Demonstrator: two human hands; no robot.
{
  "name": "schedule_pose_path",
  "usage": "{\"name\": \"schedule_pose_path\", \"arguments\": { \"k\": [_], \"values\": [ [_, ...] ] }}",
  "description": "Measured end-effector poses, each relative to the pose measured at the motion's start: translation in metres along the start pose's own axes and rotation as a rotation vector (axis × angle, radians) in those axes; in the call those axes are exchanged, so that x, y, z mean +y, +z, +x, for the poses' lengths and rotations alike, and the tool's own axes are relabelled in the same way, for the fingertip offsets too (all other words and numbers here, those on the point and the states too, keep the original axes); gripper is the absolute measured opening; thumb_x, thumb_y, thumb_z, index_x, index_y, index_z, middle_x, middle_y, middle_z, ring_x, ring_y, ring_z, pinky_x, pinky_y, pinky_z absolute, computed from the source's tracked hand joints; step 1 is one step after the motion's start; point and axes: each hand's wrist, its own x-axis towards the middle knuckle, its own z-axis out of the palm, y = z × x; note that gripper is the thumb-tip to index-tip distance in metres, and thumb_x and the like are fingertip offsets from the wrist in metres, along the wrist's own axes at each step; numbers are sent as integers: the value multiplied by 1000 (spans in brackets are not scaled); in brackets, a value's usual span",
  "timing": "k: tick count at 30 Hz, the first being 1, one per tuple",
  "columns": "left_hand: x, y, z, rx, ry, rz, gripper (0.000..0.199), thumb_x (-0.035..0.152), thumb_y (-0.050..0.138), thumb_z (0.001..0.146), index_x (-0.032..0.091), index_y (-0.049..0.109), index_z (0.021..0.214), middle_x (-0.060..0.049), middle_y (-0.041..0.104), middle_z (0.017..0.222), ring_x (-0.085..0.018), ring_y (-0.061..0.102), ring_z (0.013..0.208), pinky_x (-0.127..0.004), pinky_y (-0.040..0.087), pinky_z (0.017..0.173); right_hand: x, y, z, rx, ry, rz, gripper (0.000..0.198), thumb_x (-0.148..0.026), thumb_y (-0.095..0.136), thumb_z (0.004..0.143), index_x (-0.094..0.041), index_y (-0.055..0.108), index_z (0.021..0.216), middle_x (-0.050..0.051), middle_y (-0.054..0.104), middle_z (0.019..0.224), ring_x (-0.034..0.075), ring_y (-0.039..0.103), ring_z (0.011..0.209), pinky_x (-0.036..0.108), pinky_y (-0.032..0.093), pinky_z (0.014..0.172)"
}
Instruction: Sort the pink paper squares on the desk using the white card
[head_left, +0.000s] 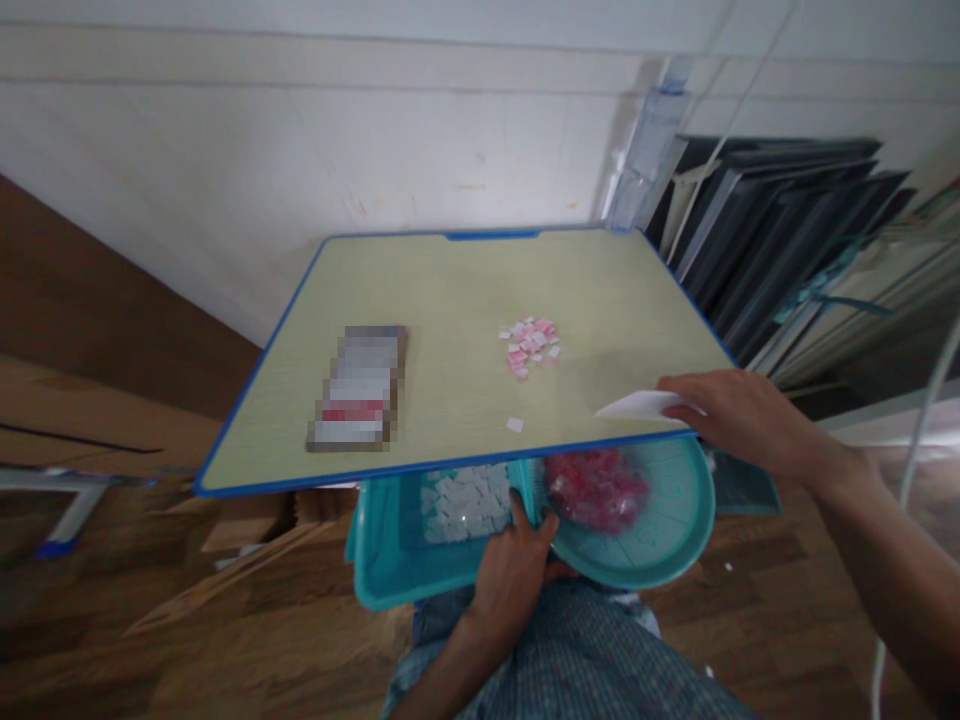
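My right hand [720, 415] is closed on a thin white card [637, 405] at the front right of the small table [450, 285]. Below the table's front edge, my left hand [517, 560] grips where a rectangular teal basin [386, 585] and a round teal tray [682, 545] meet, fingers and thumb across their rims. Small white pieces [469, 500] lie in the basin. Blurred pink-red packets [596, 490], perhaps in clear wrapping, fill part of the tray. A loose pile of small pink and white pieces [532, 342] sits on the tabletop, with one white piece [515, 425] nearer the front edge.
A pixelated phone-like object [360, 390] lies on the table's left. Behind the right corner stands a clear plastic bottle-like column [645, 150]. Dark flat panels [787, 220] lean at the right; cardboard [247, 560] is at lower left. A white cable [911, 480] hangs at right.
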Motion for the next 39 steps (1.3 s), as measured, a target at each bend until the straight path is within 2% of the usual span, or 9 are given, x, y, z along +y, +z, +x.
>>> {"name": "schedule_pose_path", "arguments": {
  "k": [2,4,10,12,15,21,27,33,39],
  "values": [
    [0,1,0,3,3,0,54,55,45,67,30,38,115,-22,28,130,-22,61,74,-34,48,62,-1,-2,-2,-47,-94,57,18,-20,38,81,-21,56,85,4,64,78,17,59,75,25,36,59],
    [-1,2,0,5,6,2,56,56,45,67,29,38,115,-23,28,130,-22,61,74,-35,48,62,-4,-5,4,-23,-134,67,19,-21,38,82,-22,55,88,4,64,81,17,59,77,25,36,61],
    [-1,4,0,16,0,4,56,56,44,67,30,38,116,-22,27,131,-22,61,75,-35,48,62,-18,-8,58,233,34,-148,23,-22,34,83,-20,55,94,7,65,85,20,59,75,26,33,56],
    [-1,4,0,19,1,5,56,55,45,67,29,38,116,-23,27,130,-22,61,75,-35,48,62,-22,-8,72,233,37,-184,25,-21,34,83,-20,55,95,9,65,85,20,59,73,25,32,53],
    [-1,5,1,12,-1,2,60,55,49,65,28,37,118,-24,27,130,-23,61,74,-36,48,62,-25,-9,82,176,-86,-181,26,-21,37,81,-20,55,100,9,65,90,19,58,76,25,31,53],
    [-1,5,0,-11,-11,-20,62,54,50,65,29,34,119,-24,25,131,-23,61,75,-36,48,63,-25,-10,91,239,-99,-191,25,-22,34,83,-22,57,93,6,65,85,19,58,72,26,26,49],
    [-1,3,1,-44,-23,-46,61,53,52,64,31,34,119,-23,23,132,-23,60,77,-36,47,64,1,-13,80,58,-300,-47,22,-22,37,82,-19,59,83,5,65,81,17,58,74,24,32,57],
    [-2,3,1,-41,-13,-51,62,54,50,65,30,35,119,-26,23,132,-25,61,76,-37,48,62,14,-15,76,166,-151,-67,25,-25,36,83,-19,58,93,6,65,89,19,57,84,26,36,65],
    [-1,2,1,-47,-14,-52,60,53,50,65,30,35,118,-24,24,132,-24,60,77,-36,47,64,14,-6,66,55,-190,-31,26,-24,36,82,-20,60,90,6,65,85,21,59,81,27,37,64]
  ]
}}
